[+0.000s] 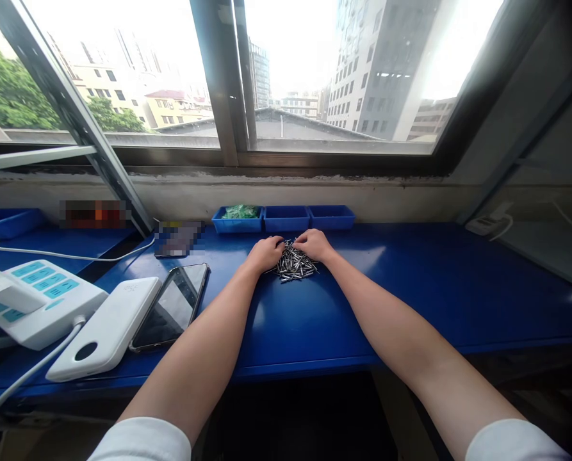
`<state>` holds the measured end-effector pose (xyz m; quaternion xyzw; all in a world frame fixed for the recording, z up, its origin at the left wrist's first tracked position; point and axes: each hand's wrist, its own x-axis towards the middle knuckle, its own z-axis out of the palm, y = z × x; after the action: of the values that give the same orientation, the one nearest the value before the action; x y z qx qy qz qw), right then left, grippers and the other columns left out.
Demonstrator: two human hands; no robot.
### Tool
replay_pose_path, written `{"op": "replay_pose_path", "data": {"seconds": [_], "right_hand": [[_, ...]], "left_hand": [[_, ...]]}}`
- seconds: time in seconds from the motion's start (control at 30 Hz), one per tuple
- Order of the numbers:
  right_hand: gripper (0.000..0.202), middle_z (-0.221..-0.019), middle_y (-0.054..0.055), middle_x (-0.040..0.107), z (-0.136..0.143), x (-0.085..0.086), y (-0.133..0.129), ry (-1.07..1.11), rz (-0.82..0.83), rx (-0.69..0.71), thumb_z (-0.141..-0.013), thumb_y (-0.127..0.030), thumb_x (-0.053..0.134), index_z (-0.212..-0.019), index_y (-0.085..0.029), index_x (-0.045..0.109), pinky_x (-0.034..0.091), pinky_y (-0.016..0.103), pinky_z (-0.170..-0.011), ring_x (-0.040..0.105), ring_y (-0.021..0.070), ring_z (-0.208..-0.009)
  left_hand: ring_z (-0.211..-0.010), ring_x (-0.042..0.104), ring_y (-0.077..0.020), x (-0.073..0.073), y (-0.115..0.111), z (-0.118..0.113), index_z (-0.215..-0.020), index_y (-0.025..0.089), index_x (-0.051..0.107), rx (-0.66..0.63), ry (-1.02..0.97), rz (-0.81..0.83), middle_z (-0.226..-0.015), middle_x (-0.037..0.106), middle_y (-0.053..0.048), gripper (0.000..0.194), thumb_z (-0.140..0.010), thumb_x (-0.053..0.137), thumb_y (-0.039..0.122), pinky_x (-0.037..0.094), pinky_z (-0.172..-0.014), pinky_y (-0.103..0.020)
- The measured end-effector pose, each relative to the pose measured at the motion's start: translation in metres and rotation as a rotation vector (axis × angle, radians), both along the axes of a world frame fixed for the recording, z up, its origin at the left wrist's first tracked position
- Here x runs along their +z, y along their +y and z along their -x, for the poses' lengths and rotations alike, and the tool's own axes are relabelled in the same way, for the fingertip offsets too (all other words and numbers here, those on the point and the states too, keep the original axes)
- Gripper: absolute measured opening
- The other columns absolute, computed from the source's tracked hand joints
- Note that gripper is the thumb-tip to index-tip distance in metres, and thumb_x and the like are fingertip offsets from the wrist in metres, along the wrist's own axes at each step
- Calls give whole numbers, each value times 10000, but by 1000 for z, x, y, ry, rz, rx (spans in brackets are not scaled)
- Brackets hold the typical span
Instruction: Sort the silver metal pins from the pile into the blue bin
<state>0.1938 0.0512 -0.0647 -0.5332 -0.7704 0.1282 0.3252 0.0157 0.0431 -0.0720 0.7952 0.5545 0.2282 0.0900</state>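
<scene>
A pile of slim, silvery metal pieces [296, 264] lies on the blue tabletop [305, 333]; they look like short pins or bits, too small to name exactly. My left hand [265, 253] rests against the pile's left edge, its fingers curled in toward the pieces. From the upper right, my right hand [313, 243] reaches to the pile's far side with thumb and fingertips drawn together. Whatever either hand has between its fingertips is too small to make out.
Behind the pile stand a blue bin with green packets [240, 214] and two more blue bins [286, 219]. At left lie a phone [173, 307], a white power bank [106, 326] and a power strip [50, 298] with cables. A metal shelf post [91, 128] rises at left.
</scene>
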Motion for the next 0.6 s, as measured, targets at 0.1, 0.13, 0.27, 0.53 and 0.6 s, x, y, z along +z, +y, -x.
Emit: {"op": "replay_pose_path", "data": {"seconds": [0.1, 0.13, 0.27, 0.53, 0.6], "right_hand": [[136, -840, 61, 715, 1, -1, 2, -56, -21, 8, -737, -304, 642, -740, -223, 752, 449, 324, -815, 627, 225, -848], [137, -862, 68, 711, 1, -2, 2, -72, -24, 9, -745, -296, 638, -753, -219, 752, 444, 329, -826, 621, 226, -856], [149, -938, 91, 684, 3, 1, -2, -126, -16, 0, -778, -271, 613, -784, -199, 743, 419, 333, -870, 599, 221, -894], [138, -909, 58, 690, 2, 2, -4, -82, -15, 63, -761, -292, 633, -775, -208, 741, 417, 305, -862, 597, 193, -871], [131, -881, 48, 690, 1, 1, -3, -74, -21, 99, -755, -290, 639, -773, -209, 740, 425, 292, -843, 599, 187, -849]], "left_hand": [[-1095, 570, -245, 0, 0, 0, -1157, 216, 626, -4, 2, 1, -1183, 632, -74, 394, -883, 373, 344, 414, -947, -331], [-1100, 567, -243, 1, 0, 0, -1154, 220, 629, -4, -2, 2, -1182, 634, -69, 392, -882, 373, 340, 412, -950, -327], [-1109, 563, -233, 3, -1, 0, -1136, 223, 644, -4, -18, 3, -1166, 645, -54, 389, -872, 374, 316, 412, -948, -308], [-1025, 605, -241, 4, -3, 1, -1069, 221, 685, -17, -84, -2, -1081, 682, -64, 355, -848, 420, 305, 445, -894, -307], [-1025, 607, -226, 5, -4, 0, -1066, 229, 687, -20, -79, 0, -1079, 684, -48, 351, -847, 419, 293, 445, -895, -288]]}}
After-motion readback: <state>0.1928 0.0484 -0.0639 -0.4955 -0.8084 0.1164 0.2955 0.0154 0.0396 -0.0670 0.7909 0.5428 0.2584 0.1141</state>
